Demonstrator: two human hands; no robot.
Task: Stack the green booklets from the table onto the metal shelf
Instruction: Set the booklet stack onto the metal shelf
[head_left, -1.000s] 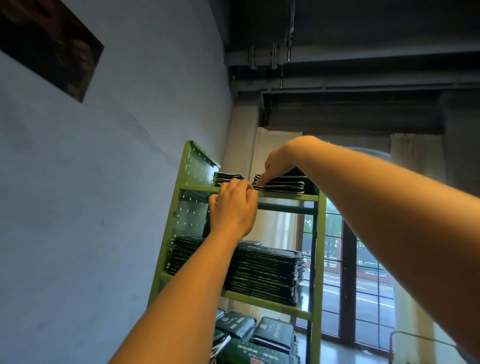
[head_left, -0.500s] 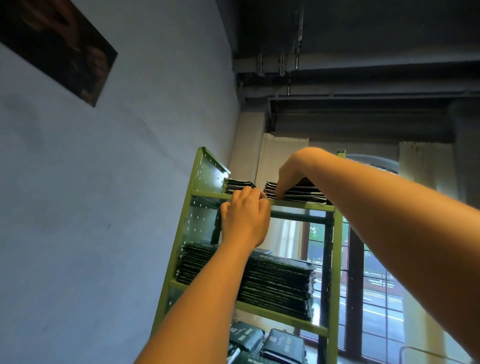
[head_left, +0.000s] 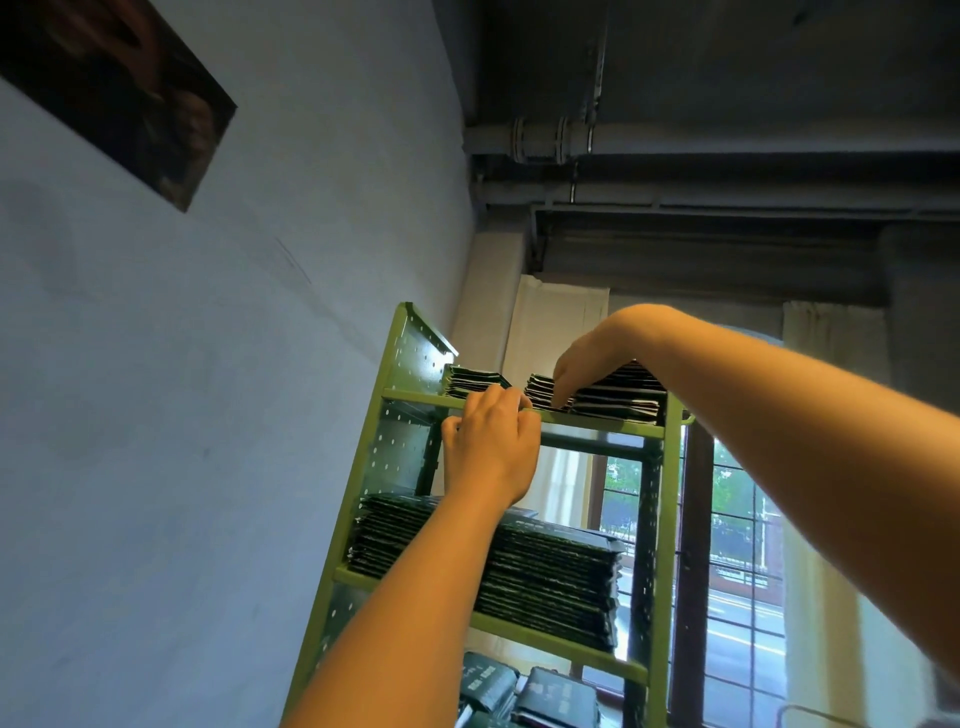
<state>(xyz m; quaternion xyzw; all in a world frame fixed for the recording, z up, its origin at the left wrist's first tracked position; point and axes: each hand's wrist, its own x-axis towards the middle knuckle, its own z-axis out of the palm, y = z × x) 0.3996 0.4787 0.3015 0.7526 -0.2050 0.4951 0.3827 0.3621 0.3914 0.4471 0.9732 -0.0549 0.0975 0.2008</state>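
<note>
A green metal shelf stands against the wall. Its top level carries a small stack of dark green booklets on the left and a taller stack on the right. My right hand reaches over the taller stack, fingers bent down and gripping its front left corner. My left hand is just below, fingers curled over the top level's front lip between the two stacks. Whether it also touches booklets is hidden.
The middle level holds a thick, wide pile of booklets, and more booklets lie on the level below. A blue wall is close on the left, and a window with curtains is behind the shelf.
Both hands stay at the top level in nearly the same pose. My view has shifted, so the shelf sits lower and further right in the frame.
</note>
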